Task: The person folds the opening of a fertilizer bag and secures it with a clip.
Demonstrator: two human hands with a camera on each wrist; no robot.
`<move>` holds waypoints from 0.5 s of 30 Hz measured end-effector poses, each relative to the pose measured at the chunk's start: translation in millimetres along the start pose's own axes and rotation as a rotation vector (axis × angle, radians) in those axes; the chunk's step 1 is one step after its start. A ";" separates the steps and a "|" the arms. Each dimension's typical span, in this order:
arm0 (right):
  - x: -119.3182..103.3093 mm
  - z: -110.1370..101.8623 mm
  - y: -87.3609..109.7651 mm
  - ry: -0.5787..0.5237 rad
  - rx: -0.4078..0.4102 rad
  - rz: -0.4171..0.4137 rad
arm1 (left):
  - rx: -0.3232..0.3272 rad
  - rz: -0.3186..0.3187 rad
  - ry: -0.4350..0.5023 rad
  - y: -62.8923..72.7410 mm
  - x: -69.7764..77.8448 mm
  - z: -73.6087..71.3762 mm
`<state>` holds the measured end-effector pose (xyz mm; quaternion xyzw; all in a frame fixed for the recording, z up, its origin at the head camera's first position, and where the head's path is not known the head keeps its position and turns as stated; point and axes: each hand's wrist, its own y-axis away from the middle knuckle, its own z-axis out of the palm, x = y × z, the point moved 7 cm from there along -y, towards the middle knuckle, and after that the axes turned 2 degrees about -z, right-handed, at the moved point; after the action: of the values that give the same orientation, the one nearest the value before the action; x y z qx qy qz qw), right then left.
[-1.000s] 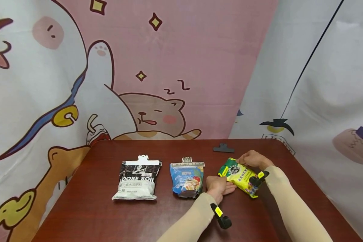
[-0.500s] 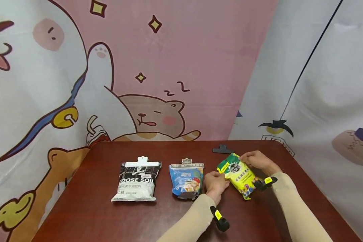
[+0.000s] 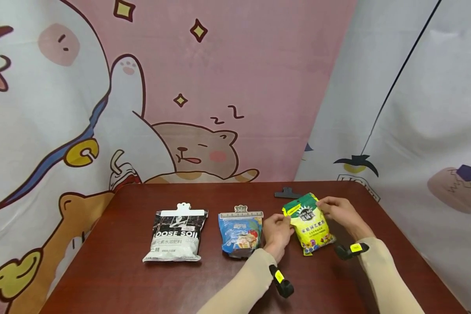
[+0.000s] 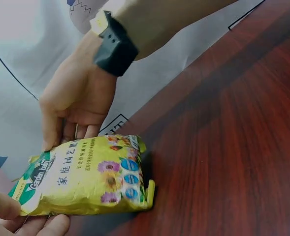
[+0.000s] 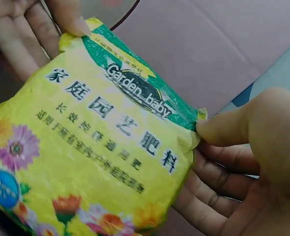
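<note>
A yellow and green fertilizer bag [image 3: 311,229], printed "Garden baby" with flowers low on its front, is between my two hands at the right of the table. My left hand [image 3: 276,233] pinches its left edge near the green top. On the opposite edge, my right hand [image 3: 343,214] pinches the upper corner between thumb and fingers, as the right wrist view shows on the bag [image 5: 100,128]. In the left wrist view the bag [image 4: 85,172] leans back with its flowered end low. Behind it lies a dark clip [image 3: 287,193], partly covered by the bag's top.
Left of my left hand lies a blue pouch [image 3: 240,235] with a patterned clip [image 3: 241,212] along its top. Farther left is a black and white "LOOSE SOIL" bag [image 3: 175,240] under a white clip [image 3: 183,211]. A cartoon cloth hangs behind the brown table [image 3: 114,279].
The yellow bag has turned from slanting to nearly upright facing me. My left hand went from open fingers beneath its edge to pinching it; my right hand shifted slightly right.
</note>
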<state>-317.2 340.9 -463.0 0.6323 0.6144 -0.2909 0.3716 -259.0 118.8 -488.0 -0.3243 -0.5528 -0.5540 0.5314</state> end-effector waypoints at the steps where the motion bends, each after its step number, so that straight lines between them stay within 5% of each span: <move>1: -0.9 -0.5 2.7 -0.011 0.008 -0.006 | -0.004 0.004 0.003 -0.6 1.4 -0.2; 15: -3.9 -0.7 36.3 -0.156 0.104 -0.023 | -0.045 0.126 -0.091 -2.4 26.2 -10.5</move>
<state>-281.5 340.5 -455.2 0.6191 0.5748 -0.3750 0.3817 -264.8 102.3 -465.8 -0.3950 -0.5422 -0.5166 0.5321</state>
